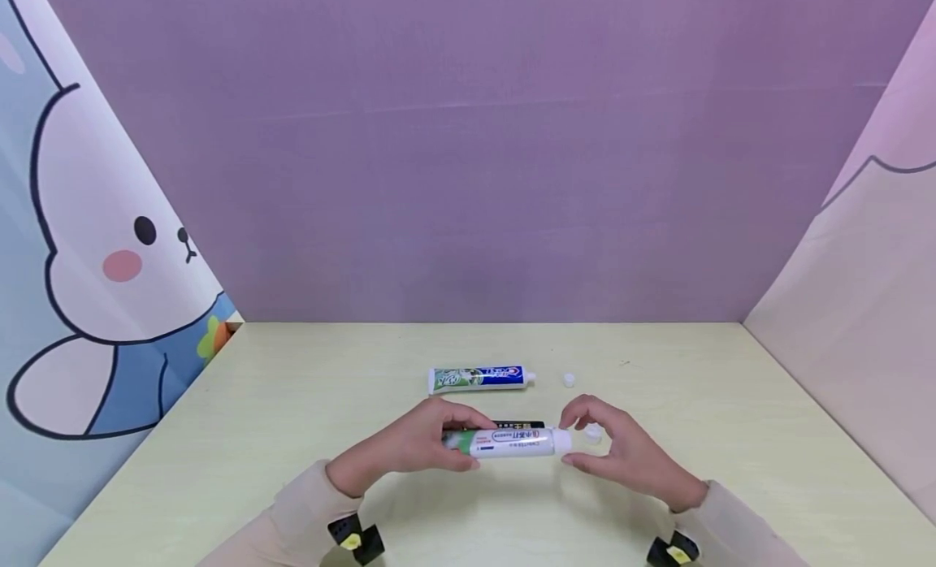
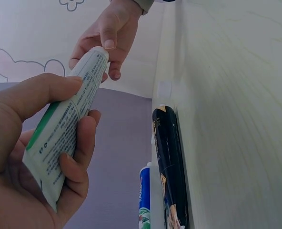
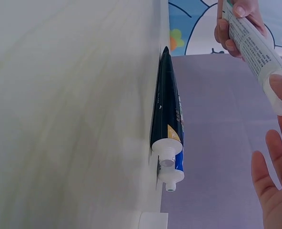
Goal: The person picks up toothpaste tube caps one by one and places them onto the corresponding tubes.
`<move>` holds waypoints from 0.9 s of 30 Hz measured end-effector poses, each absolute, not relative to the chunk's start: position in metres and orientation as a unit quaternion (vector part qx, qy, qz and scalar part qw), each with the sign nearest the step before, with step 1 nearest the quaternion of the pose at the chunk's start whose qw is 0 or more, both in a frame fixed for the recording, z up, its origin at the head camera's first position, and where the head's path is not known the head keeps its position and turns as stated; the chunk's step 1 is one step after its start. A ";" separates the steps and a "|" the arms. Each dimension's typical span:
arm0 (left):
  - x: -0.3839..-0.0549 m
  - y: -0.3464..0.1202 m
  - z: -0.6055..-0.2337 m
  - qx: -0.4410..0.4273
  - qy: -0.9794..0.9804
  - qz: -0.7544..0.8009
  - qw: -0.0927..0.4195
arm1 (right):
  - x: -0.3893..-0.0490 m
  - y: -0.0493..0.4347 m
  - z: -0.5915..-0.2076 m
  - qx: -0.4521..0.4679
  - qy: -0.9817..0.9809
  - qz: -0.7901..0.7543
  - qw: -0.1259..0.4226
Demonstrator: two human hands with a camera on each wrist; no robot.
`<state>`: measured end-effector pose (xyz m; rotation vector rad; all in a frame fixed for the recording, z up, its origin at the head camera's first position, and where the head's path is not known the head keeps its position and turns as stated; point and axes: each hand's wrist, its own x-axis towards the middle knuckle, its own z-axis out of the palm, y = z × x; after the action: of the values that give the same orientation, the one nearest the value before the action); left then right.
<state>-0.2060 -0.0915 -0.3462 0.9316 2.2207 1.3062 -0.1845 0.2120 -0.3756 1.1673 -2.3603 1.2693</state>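
Observation:
My left hand [image 1: 431, 439] holds a white and green toothpaste tube [image 1: 515, 443] level above the table, thumb on one side and fingers curled round the other. Its white cap [image 1: 561, 441] points right. At that end is my right hand [image 1: 621, 445], thumb and index finger spread to either side of the cap; in the right wrist view the thumb overlaps the cap and the other fingers are apart. A black toothpaste tube [image 2: 167, 162] lies behind the held one, mostly hidden in the head view. Its bare nozzle [image 3: 167, 158] shows in the right wrist view.
Farther back lies a blue and green toothpaste tube [image 1: 478, 378], its uncapped nozzle facing right. A small white cap [image 1: 569, 379] stands beside it, and another white cap [image 1: 593, 431] is partly behind my right hand. A purple cloth wall [image 1: 483, 161] rises behind the table [image 1: 322, 364].

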 end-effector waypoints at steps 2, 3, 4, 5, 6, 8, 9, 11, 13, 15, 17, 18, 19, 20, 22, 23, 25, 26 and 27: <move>-0.206 -0.091 -0.346 0.335 0.793 0.469 0.200 | -0.184 0.212 -0.377 0.391 -0.806 0.432 0.107; -0.206 -0.091 -0.346 0.336 0.792 0.470 0.200 | -0.184 0.212 -0.377 0.388 -0.808 0.431 0.107; -0.206 -0.091 -0.347 0.336 0.791 0.470 0.201 | -0.184 0.212 -0.377 0.384 -0.810 0.431 0.106; -0.206 -0.091 -0.347 0.336 0.791 0.470 0.201 | -0.183 0.212 -0.377 0.383 -0.811 0.429 0.107; -0.206 -0.092 -0.347 0.336 0.791 0.470 0.200 | -0.183 0.212 -0.377 0.384 -0.811 0.427 0.110; -0.206 -0.092 -0.348 0.336 0.791 0.470 0.200 | -0.182 0.212 -0.377 0.387 -0.812 0.421 0.116; -0.206 -0.092 -0.349 0.335 0.792 0.470 0.201 | -0.182 0.212 -0.377 0.389 -0.812 0.419 0.119; -0.206 -0.092 -0.350 0.332 0.793 0.469 0.202 | -0.182 0.212 -0.377 0.393 -0.811 0.415 0.125; -0.205 -0.092 -0.351 0.329 0.795 0.467 0.202 | -0.182 0.213 -0.378 0.395 -0.811 0.414 0.127; -0.205 -0.092 -0.351 0.328 0.796 0.466 0.203 | -0.182 0.213 -0.378 0.393 -0.810 0.415 0.126; -0.205 -0.091 -0.351 0.327 0.798 0.465 0.202 | -0.183 0.213 -0.379 0.392 -0.810 0.418 0.124; -0.205 -0.091 -0.351 0.327 0.798 0.464 0.202 | -0.183 0.213 -0.379 0.391 -0.810 0.419 0.123; -0.205 -0.091 -0.351 0.326 0.798 0.465 0.202 | -0.183 0.213 -0.379 0.390 -0.811 0.420 0.121; -0.205 -0.091 -0.351 0.326 0.798 0.465 0.203 | -0.183 0.213 -0.379 0.388 -0.811 0.420 0.120; -0.205 -0.092 -0.351 0.325 0.797 0.466 0.204 | -0.183 0.213 -0.379 0.387 -0.812 0.421 0.118; -0.205 -0.092 -0.351 0.325 0.796 0.467 0.205 | -0.183 0.212 -0.379 0.387 -0.812 0.421 0.117; -0.206 -0.092 -0.351 0.325 0.795 0.469 0.206 | -0.183 0.213 -0.379 0.387 -0.812 0.422 0.116; -0.206 -0.092 -0.351 0.326 0.794 0.470 0.207 | -0.183 0.213 -0.379 0.387 -0.811 0.423 0.114; -0.206 -0.092 -0.351 0.326 0.794 0.470 0.207 | -0.183 0.213 -0.379 0.388 -0.811 0.424 0.112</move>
<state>-0.2057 -0.0915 -0.3510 0.9080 2.2104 1.3077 -0.1834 0.2127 -0.3793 1.1380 -2.3796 1.2456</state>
